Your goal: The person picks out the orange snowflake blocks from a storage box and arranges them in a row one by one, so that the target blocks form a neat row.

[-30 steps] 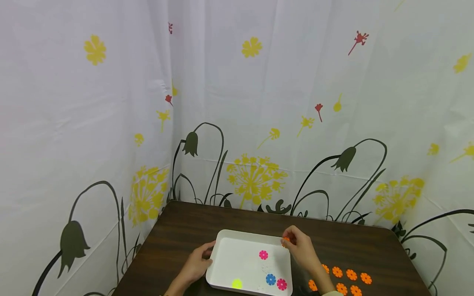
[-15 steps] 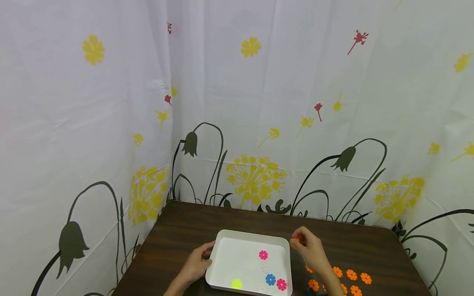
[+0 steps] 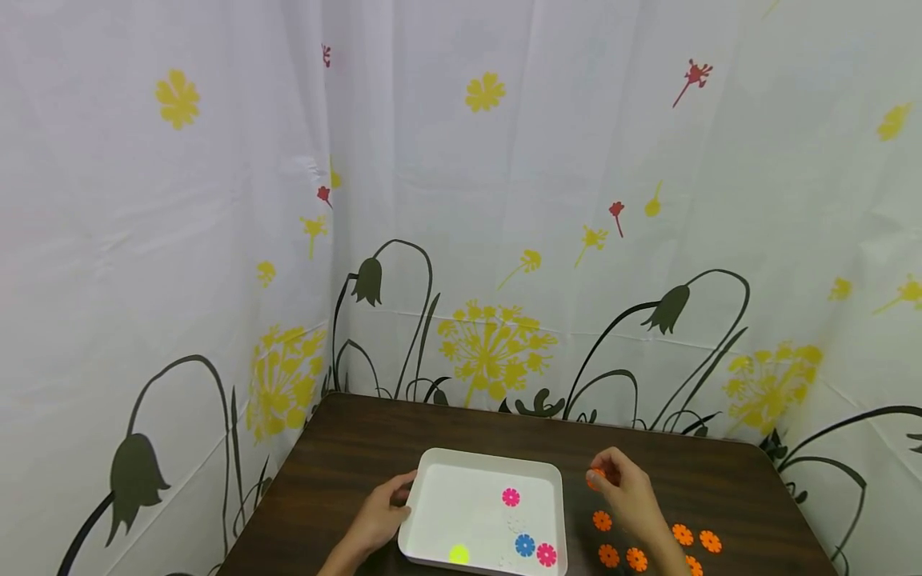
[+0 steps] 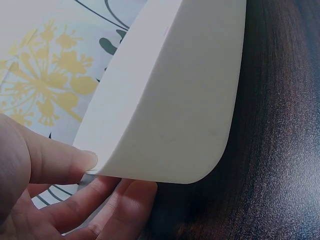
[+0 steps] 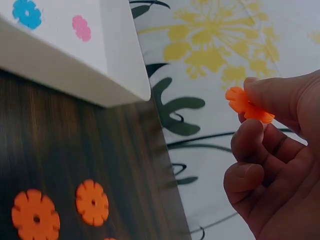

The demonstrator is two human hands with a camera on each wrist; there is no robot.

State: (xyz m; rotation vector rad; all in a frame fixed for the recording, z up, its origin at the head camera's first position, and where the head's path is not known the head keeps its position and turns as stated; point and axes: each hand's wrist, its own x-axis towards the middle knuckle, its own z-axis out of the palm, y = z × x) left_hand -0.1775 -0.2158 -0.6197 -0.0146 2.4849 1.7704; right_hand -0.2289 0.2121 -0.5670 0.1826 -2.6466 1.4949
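A white tray (image 3: 461, 472) rests on the dark wooden table. My left hand (image 3: 379, 514) grips its left side, thumb (image 4: 86, 160) at the rim and fingers (image 4: 135, 200) underneath the edge in the left wrist view. Between thumb and fingertips my right hand (image 3: 634, 496) pinches an orange flower-shaped disc (image 5: 245, 105), to the right of the tray and above the table. Inside the tray lie two pink discs (image 3: 511, 498), a blue disc (image 3: 525, 546) and a yellow disc (image 3: 458, 554).
Several more orange discs (image 3: 608, 555) are spread on the table right of the tray, some partly hidden behind the right forearm. The brown table (image 3: 360, 432) ends at a white curtain (image 3: 432, 160) printed with flowers.
My right hand has moved rightward with the orange disc, from over the tray's right rim to above the table. My left hand and the tray have kept their place.
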